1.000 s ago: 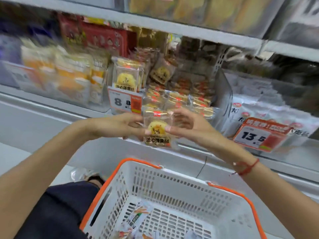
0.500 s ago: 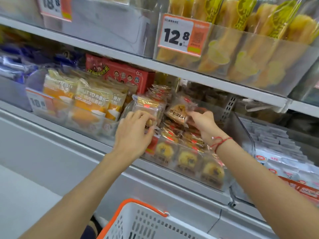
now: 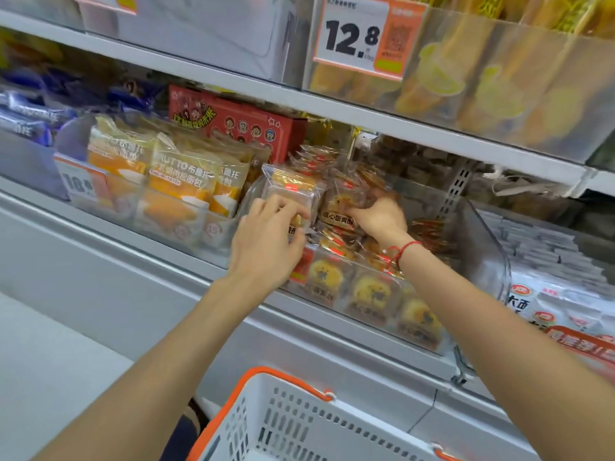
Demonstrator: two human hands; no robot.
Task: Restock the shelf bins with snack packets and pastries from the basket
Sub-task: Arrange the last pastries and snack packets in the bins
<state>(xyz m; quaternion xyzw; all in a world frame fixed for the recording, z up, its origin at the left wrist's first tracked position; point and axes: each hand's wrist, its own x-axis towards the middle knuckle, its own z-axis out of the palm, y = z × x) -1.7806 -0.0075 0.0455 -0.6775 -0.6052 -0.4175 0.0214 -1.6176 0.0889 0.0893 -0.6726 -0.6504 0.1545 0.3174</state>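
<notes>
Carefully seating light, crinkly pastry packets (image 3: 339, 202) in the clear bin (image 3: 482, 241).
Left hand (image 3: 266, 241) pinching one packet, right hand (image 3: 377, 216) gripping another; probably crushable, best held by edges.

One head-worn wide-angle camera supplies the only view. It looks forward and slightly down, close to the shelf (image 3: 332, 108), whose edge runs obliquely from upper left to lower right. Both forearms enter from the bottom corners. The basket (image 3: 266, 380) rim fills the near bottom edge. Straight lines bow near the borders.
</notes>
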